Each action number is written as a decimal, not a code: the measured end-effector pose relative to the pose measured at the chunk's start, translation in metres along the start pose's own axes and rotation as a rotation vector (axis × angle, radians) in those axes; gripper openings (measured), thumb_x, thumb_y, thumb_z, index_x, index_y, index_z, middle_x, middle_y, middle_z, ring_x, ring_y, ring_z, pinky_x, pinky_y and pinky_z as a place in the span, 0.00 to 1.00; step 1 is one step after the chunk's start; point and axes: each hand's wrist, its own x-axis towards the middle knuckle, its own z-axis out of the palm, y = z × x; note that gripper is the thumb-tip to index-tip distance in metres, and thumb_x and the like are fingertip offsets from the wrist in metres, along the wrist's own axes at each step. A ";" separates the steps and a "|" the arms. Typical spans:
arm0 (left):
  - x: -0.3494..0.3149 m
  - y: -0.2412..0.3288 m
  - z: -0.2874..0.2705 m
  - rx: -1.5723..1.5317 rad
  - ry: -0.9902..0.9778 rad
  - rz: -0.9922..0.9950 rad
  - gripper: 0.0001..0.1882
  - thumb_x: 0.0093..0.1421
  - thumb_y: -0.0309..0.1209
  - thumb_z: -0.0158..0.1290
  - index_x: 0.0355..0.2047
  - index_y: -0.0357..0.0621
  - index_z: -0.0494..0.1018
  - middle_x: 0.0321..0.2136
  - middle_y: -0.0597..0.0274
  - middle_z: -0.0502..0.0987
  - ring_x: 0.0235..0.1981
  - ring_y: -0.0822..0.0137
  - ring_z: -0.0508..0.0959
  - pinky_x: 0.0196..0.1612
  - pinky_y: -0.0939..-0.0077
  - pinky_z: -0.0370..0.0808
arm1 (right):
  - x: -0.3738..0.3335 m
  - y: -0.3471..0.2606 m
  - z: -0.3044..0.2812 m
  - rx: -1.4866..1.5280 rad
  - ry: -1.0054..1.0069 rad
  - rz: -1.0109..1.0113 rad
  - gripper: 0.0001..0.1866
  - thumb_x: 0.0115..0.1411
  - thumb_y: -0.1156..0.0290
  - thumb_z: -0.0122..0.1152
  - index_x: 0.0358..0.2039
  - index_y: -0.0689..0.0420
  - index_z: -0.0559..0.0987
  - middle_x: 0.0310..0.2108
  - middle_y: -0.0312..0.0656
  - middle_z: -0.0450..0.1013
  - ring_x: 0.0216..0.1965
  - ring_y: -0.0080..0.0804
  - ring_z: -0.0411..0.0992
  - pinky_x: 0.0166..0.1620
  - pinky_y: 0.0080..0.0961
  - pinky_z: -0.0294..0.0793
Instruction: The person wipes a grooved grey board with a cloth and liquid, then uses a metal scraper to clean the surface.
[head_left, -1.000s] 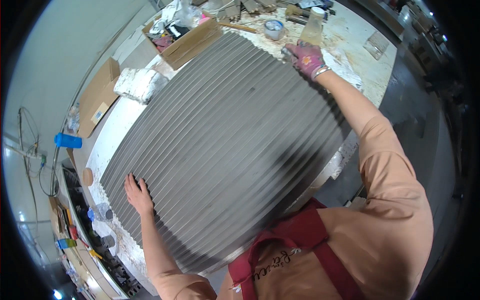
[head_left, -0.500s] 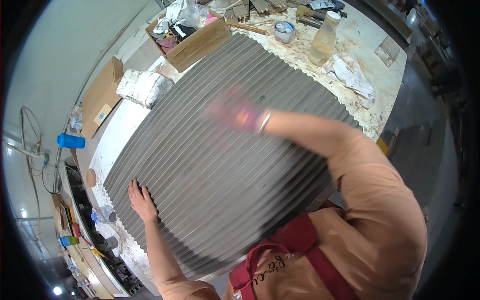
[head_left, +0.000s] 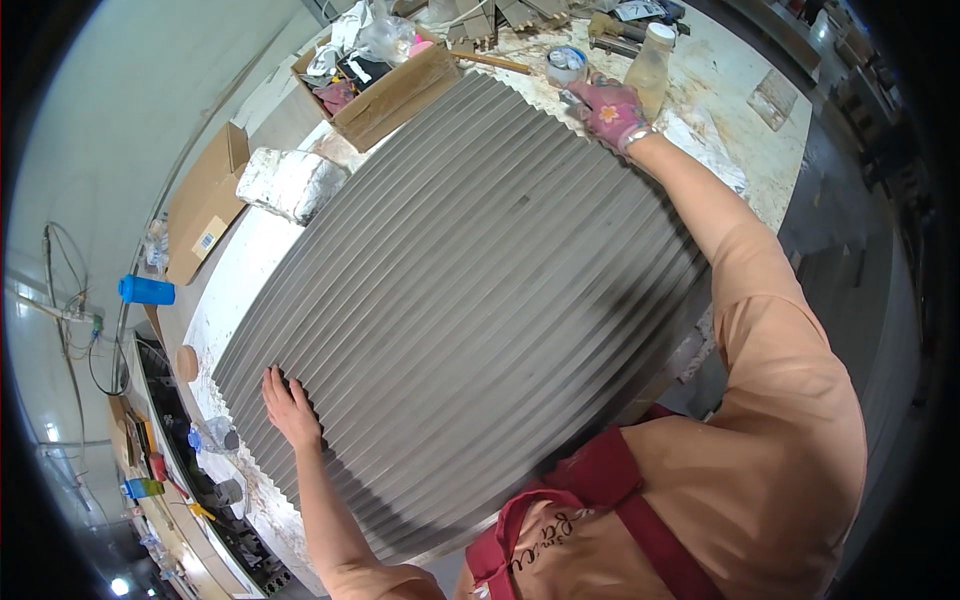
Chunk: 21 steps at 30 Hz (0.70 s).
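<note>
A large grey ribbed panel [head_left: 450, 310] with toothed edges lies across the worktable. My bare left hand [head_left: 290, 405] rests flat on its left part, fingers stretched over the ridges. At the panel's far right edge is my right hand [head_left: 610, 108], in a pink glove with a flower on it. Its fingers are bent around a small greyish thing [head_left: 573, 103] that I cannot make out. Just beyond the glove sits a small round tub [head_left: 566, 64] with pale lumps in it. A bottle of yellowish liquid [head_left: 652, 70] stands beside the glove, and a white cloth [head_left: 700, 145] lies partly behind my forearm.
Past the panel's far left edge stand a cardboard box of odds and ends [head_left: 395, 95] and a white wrapped block [head_left: 290, 183]. A blue cup [head_left: 146, 290] is at the left. Tools [head_left: 620, 35] lie at the table's back, near a wooden stick [head_left: 492, 62].
My right hand, blurred over the middle of the panel before, has moved away and right to the far edge beside the tub and bottle. My left hand stays on the panel.
</note>
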 end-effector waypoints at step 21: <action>-0.007 -0.015 0.006 -0.027 0.006 -0.003 0.24 0.66 0.41 0.39 0.61 0.48 0.60 0.62 0.57 0.59 0.63 0.54 0.57 0.62 0.53 0.54 | -0.058 -0.140 0.037 0.068 0.321 -0.581 0.30 0.53 0.64 0.59 0.59 0.38 0.67 0.55 0.31 0.69 0.55 0.36 0.66 0.52 0.33 0.65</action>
